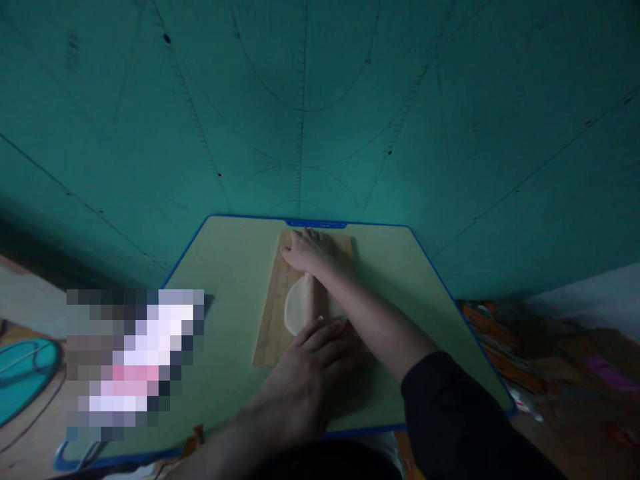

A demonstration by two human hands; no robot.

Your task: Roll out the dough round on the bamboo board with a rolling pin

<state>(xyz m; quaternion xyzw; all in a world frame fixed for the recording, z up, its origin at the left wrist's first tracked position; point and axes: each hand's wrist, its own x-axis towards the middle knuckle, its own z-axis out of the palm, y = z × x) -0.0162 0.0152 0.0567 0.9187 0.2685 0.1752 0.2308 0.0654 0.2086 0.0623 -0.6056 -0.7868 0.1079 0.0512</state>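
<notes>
A round, flat piece of pale dough (296, 308) lies on a wooden board (273, 333), its right part showing beyond the pin. Across the dough, pointing away from me, rests a smooth rolling pin (312, 299). My left hand (315, 350) is closed over the pin's near end, with its fingertips reaching toward the right edge of the dough. At the far end of the pin, near the top of the board, my right hand (306, 252) is closed, its forearm slanting in from the right. Both ends of the pin are hidden by the hands.
The board lies on a pale tabletop (225, 267) with a blue rim. Behind stands a green wall (320, 133) with drawn lines and arcs. A blurred-out bright object (150, 347) is at the left of the table. Cardboard-like clutter (560, 360) sits at the right.
</notes>
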